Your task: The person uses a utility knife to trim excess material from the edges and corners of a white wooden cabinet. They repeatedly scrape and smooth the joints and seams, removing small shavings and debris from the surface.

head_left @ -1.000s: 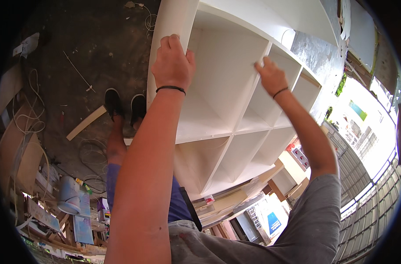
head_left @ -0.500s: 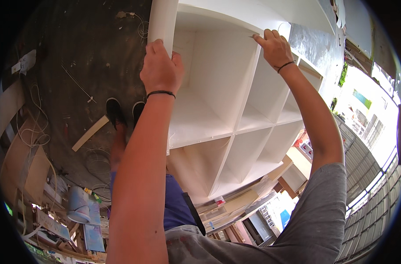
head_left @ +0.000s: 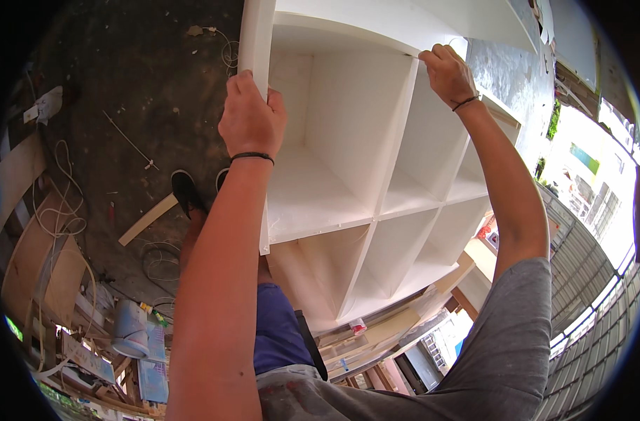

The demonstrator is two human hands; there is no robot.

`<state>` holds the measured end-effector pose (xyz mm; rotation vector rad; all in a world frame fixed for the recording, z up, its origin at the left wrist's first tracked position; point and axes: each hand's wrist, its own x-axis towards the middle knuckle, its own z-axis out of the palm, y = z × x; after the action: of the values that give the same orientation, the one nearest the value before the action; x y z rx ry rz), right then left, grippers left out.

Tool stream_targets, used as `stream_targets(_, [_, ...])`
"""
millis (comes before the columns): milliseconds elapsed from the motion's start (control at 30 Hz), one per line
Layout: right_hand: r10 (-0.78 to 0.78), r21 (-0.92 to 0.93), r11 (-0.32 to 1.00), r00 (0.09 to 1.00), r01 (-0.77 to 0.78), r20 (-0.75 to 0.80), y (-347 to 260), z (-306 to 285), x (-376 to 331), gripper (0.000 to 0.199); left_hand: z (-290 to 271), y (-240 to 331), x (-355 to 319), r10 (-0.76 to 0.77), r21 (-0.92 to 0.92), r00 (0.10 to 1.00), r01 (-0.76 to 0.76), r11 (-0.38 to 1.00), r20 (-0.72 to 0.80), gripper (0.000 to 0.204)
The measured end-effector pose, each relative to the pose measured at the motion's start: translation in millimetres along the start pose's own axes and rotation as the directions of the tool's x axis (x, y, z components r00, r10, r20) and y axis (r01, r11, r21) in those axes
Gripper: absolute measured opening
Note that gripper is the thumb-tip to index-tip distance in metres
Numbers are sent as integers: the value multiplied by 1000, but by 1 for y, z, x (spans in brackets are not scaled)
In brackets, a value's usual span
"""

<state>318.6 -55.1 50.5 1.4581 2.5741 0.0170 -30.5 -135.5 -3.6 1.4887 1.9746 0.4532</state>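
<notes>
A white cabinet [head_left: 372,219] with several open compartments stands in front of me, its dividers and shelves all white. My left hand [head_left: 251,116] is closed around the edge of a long white panel [head_left: 256,42] along the cabinet's left side. At the cabinet's upper front edge, my right hand [head_left: 447,74] has its fingers pinched together. From them a thin, dark, pointed tool [head_left: 411,55] pokes out to the left, against the edge near the top of a divider. The rest of that tool is hidden in the fingers.
Dark floor [head_left: 123,91] lies to the left, with a wood strip [head_left: 148,219] by my shoe [head_left: 185,191] and loose cable [head_left: 60,210]. Boards and a paint bucket [head_left: 130,330] stand at the lower left. A white panel [head_left: 488,21] rises beyond the cabinet's top.
My right hand has slid a little to the right along the upper edge, past the divider's top. The left hand keeps its grip on the panel; the view has shifted slightly.
</notes>
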Motion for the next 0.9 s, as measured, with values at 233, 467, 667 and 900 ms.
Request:
stream_targets(233, [-66, -74, 995, 995, 71, 69, -7, 12, 8, 17, 1, 1, -1, 16, -16, 1000, -17, 1000, -17, 34])
stream_targets(467, [-280, 128, 959, 923, 254, 264, -90, 0, -81, 13, 0, -4, 1, 12, 0, 1000, -12, 1000, -3, 31])
stream_targets(667, [-317, 102, 948, 867, 302, 384, -117, -1, -116, 18, 3, 0, -2, 32, -37, 999, -33, 999, -38, 30])
stream_targets(900, [-123, -234, 958, 973, 168, 196, -30, 1, -25, 38, 1, 2, -1, -2, -3, 1000, 2, 1000, -8, 35])
